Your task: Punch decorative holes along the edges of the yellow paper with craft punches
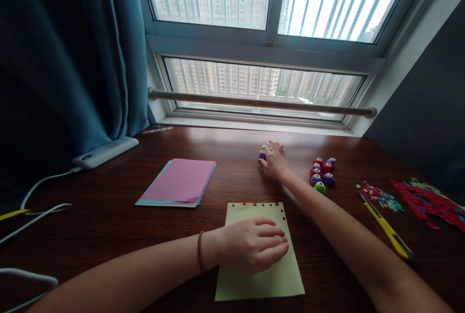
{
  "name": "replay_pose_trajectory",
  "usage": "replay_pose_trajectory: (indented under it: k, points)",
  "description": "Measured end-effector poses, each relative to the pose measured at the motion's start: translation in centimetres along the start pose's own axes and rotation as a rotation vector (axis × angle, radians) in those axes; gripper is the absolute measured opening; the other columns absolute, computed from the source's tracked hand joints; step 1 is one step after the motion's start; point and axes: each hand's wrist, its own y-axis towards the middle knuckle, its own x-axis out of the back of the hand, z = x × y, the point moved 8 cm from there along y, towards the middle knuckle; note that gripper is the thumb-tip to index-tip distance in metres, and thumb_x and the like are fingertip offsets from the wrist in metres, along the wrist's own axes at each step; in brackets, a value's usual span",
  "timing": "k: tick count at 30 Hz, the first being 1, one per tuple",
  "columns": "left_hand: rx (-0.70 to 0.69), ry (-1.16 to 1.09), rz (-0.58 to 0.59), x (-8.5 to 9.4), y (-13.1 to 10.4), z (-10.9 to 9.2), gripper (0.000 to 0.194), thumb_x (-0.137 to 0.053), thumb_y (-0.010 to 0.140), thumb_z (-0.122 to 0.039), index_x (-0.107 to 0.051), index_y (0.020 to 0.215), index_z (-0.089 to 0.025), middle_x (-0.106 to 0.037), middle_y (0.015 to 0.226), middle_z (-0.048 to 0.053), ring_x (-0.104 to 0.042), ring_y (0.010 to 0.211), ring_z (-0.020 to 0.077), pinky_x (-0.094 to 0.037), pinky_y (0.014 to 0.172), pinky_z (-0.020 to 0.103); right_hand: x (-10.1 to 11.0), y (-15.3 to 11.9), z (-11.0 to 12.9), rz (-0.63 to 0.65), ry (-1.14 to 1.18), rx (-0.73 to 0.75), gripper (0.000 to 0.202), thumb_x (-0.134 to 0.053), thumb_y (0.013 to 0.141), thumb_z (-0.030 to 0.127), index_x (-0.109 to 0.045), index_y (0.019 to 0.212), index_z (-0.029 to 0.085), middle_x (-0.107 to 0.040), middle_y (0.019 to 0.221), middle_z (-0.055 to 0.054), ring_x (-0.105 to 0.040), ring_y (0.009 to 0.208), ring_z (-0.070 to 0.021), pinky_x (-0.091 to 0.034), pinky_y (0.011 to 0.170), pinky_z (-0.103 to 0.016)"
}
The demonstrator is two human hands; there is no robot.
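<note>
My left hand (254, 245) rests palm down on a pale yellow-green sheet of paper (259, 284), fingers loosely stretched out. Small flower-shaped holes run along the sheet's top edge and down its upper right side. Farther back, my right hand (276, 159) reaches over the table with its fingers spread. Right beside its thumb and forefinger is a small purple craft punch (262, 155) with a round white top. Close behind that one, a green craft punch (264, 148) is partly covered by the fingers. Whether the fingertips touch either punch is unclear.
Right of my right arm stands a cluster of red, purple and green punches (317, 171). Beyond lie paper bits (379, 195), a yellow utility knife (388, 228) and red paper scraps (428, 201). Leftward are stacked coloured sheets (178, 182) and a white power bank (107, 152) with cables.
</note>
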Motion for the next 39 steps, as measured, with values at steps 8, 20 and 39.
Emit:
replay_pose_trajectory:
  k: [8,20,39]
  points:
    - [0.360,0.116,0.060,0.0,-0.6,2.5,0.024,-0.040,0.088,-0.021,-0.052,0.105,-0.010,-0.061,0.084,0.010,-0.059,0.082,0.0207,-0.047,0.072,0.034,-1.5,1.0,0.4,-0.059,0.015,0.067,0.027,-0.070,0.072,0.030,-0.063,0.092,0.014,-0.043,0.127,-0.015,-0.027,0.121,-0.0343,-0.023,0.099,-0.045]
    - [0.828,-0.208,0.492,-1.7,-3.3,4.7,0.105,-0.046,0.071,-0.078,-0.022,0.140,-0.004,-0.011,0.146,0.018,-0.010,0.135,0.0319,-0.016,0.110,0.046,4.8,-5.6,-0.9,-0.142,0.481,0.107,0.033,-0.059,0.083,0.022,-0.048,0.113,0.015,-0.060,0.107,-0.009,-0.059,0.093,-0.0177,-0.048,0.085,-0.030]
    - [0.930,-0.200,0.404,-2.7,-3.9,5.9,0.097,-0.055,0.075,-0.067,-0.019,0.141,-0.006,-0.008,0.148,0.014,-0.015,0.135,0.0273,-0.022,0.110,0.039,5.8,-15.5,-6.0,0.256,0.930,-0.268,0.028,-0.068,0.072,0.024,-0.064,0.099,0.017,-0.068,0.086,-0.003,-0.063,0.074,-0.0163,-0.051,0.070,-0.028]
